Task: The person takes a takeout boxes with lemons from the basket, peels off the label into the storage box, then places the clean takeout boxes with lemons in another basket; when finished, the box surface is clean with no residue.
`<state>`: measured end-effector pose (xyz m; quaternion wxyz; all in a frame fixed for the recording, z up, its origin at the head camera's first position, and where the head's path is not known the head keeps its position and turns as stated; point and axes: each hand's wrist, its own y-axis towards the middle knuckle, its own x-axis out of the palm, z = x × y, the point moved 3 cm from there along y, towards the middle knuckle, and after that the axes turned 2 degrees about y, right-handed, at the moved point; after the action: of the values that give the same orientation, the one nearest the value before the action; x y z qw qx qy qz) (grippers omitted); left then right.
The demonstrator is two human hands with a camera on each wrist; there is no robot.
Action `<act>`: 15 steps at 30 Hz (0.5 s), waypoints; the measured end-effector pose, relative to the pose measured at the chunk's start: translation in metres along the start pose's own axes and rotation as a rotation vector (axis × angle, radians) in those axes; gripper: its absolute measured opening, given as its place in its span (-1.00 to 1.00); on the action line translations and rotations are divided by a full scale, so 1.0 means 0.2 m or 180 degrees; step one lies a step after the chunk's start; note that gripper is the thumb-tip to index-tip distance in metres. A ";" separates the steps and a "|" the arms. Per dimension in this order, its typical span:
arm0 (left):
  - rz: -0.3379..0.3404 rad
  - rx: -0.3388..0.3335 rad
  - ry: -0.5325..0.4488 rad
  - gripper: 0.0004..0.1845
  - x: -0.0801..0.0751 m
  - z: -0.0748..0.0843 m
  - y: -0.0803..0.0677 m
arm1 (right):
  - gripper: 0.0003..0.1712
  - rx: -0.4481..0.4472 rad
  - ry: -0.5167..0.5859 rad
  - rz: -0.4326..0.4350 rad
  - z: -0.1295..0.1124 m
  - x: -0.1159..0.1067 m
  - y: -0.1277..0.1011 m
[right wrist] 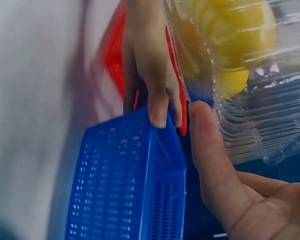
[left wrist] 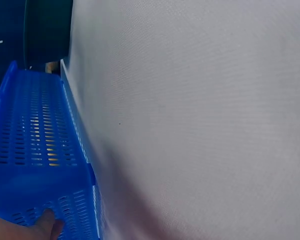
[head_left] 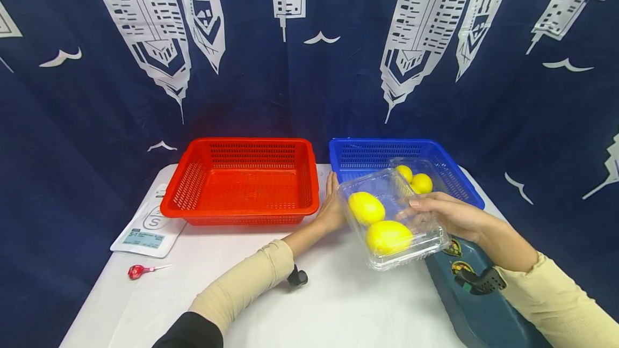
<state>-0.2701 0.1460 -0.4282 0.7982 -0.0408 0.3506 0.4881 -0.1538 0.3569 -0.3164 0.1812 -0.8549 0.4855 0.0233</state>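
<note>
**Clear box of lemons held over the blue basket**

Nearest us, our right hand (head_left: pixel 452 214) grips the clear plastic container (head_left: pixel 391 219), fingers curled over its near edge, tilting it above the front of the blue basket (head_left: pixel 348 154). Lemons (head_left: pixel 387 236) lie inside it. Our left hand (head_left: pixel 331 203) rests with straight fingers against the blue basket's left wall, beside the container. Left of it sits the red basket (head_left: pixel 242 181) on the white table (head_left: pixel 338 305); behind hangs the blue curtain (head_left: pixel 309 69).

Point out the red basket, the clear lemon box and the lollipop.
red basket (head_left: pixel 240 211): head view, near rim.
clear lemon box (head_left: pixel 387 184): head view, far wall.
lollipop (head_left: pixel 136 272): head view, red wrapped head.
</note>
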 end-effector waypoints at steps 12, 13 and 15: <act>0.0096 -0.0572 -0.0201 0.39 0.02 0.01 0.02 | -0.44 0.0338 -0.0072 0.0527 -0.05 -0.20 0.09; 0.0095 -0.0588 -0.0197 0.40 0.02 0.01 0.02 | -0.38 0.0372 -0.0102 0.0553 -0.05 -0.21 0.10; 0.0124 -0.0583 -0.0209 0.41 0.02 0.01 0.02 | -0.27 0.0397 -0.0140 0.0563 -0.06 -0.24 0.12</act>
<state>-0.2709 0.1519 -0.4279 0.7926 -0.0907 0.2788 0.5346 -0.2014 0.3806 -0.3012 0.2420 -0.7950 0.5555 0.0278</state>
